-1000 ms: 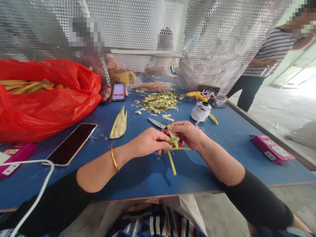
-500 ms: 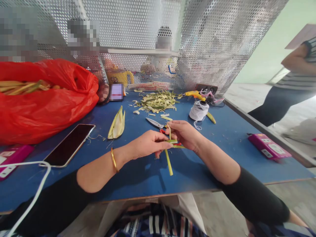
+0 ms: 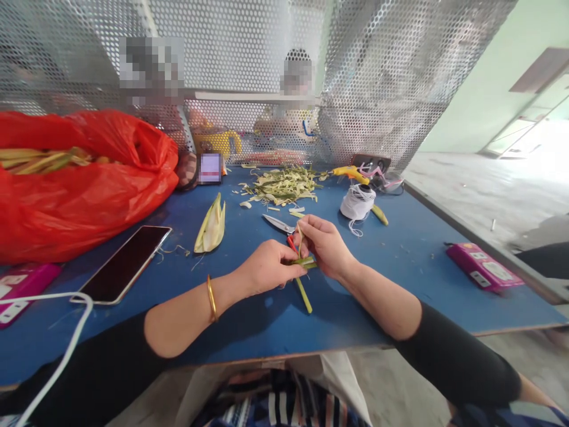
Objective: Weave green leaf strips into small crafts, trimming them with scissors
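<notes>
My left hand [image 3: 271,267] is closed, pinching folded green husk strips [image 3: 304,262] between thumb and fingers. One green strip [image 3: 304,296] sticks out below, pointing toward the table's front edge. Just to the right, my right hand [image 3: 326,243] is closed on a thin upright end [image 3: 300,237] of the strips. Scissors [image 3: 280,223] with red handles lie on the blue table right behind my hands, their handles partly hidden. Farther left rests a pale green husk [image 3: 210,228], apparently from corn.
A pile of husk scraps [image 3: 284,184] lies at the back. White thread [image 3: 357,203] on a spool stands right of it, near a yellow glue gun [image 3: 351,172]. On the left are a phone [image 3: 124,264] and a red plastic bag [image 3: 80,207]. A pink box [image 3: 484,267] sits far right.
My right hand has shifted slightly left and is turned more upright, pulling the thin strip end in closer to my left hand. The person standing at the right has mostly left the view.
</notes>
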Tool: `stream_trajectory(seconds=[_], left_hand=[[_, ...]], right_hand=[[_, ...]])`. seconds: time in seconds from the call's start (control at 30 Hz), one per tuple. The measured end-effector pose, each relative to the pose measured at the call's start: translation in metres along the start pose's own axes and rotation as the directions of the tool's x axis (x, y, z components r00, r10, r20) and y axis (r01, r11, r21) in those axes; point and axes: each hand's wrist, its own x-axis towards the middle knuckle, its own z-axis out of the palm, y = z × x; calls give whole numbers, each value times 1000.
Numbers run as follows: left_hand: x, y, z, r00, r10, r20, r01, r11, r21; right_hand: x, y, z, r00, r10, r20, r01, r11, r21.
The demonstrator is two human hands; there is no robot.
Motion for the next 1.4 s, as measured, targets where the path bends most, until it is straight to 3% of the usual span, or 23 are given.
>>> stream_trajectory(seconds=[0.13, 0.2, 0.27, 0.37, 0.43, 0.5, 0.67, 0.93, 1.0, 1.1, 1.17, 1.27, 1.4], left_hand=[[1, 0, -1, 997, -51, -60, 49, 998, -40], [3, 0, -6, 987, -91, -132, 77, 991, -109], [6, 1, -13, 974, -128, -185, 86, 971, -221], [9, 0, -24, 963, -179, -203, 96, 927, -362], [11, -1, -27, 962, -196, -192, 107, 912, -396], [12, -2, -27, 964, -203, -172, 124, 914, -387], [13, -2, -22, 958, -244, -152, 176, 916, -360], [13, -2, -26, 952, -290, -101, 218, 869, -445], [14, -3, -26, 941, -315, -123, 216, 841, -496], [14, -4, -26, 925, -335, -178, 172, 789, -590], [15, -5, -25, 923, -328, -202, 124, 749, -651], [16, -7, -23, 923, -305, -235, 50, 702, -711], [18, -8, -21, 903, -336, -266, 37, 680, -732]], right_hand=[[0, -3, -4, 984, -147, 97, 164, 964, -208], [3, -7, -11, 960, -266, 91, 280, 880, -384], [7, -11, -21, 909, -392, 145, 397, 699, -595], [12, -17, -33, 819, -357, 448, 565, 367, -739], [15, -18, -38, 770, -276, 576, 635, 241, -734], [18, -17, -40, 756, -245, 607, 652, 186, -735], [20, -11, -42, 776, -222, 590, 622, 114, -775], [20, -5, -43, 784, -352, 511, 562, 55, -825], [18, -9, -41, 742, -474, 474, 534, -9, -845], [9, -15, -33, 629, -622, 466, 510, -122, -851], [2, -15, -23, 562, -576, 594, 587, -229, -777], [-4, -7, -7, 464, -392, 795, 717, -362, -596], [-4, 6, 3, 448, -314, 837, 676, -493, -547]])
